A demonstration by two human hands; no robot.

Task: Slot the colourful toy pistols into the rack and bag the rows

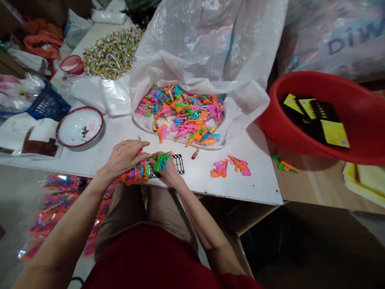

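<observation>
A black rack lies at the table's front edge, its left part filled with a row of colourful plastic toys. Over that row rests my left hand, fingers apart and pointing right, touching the toys. My right hand is at the middle of the rack, closed round a green and blue toy; some of its fingers are hidden behind the toy. Two pink and orange toys lie on the table to the right.
A white sack spills many toys behind my hands. An enamel bowl and blue basket stand left, small candy-like pieces behind. A red tub holds black and yellow items at right.
</observation>
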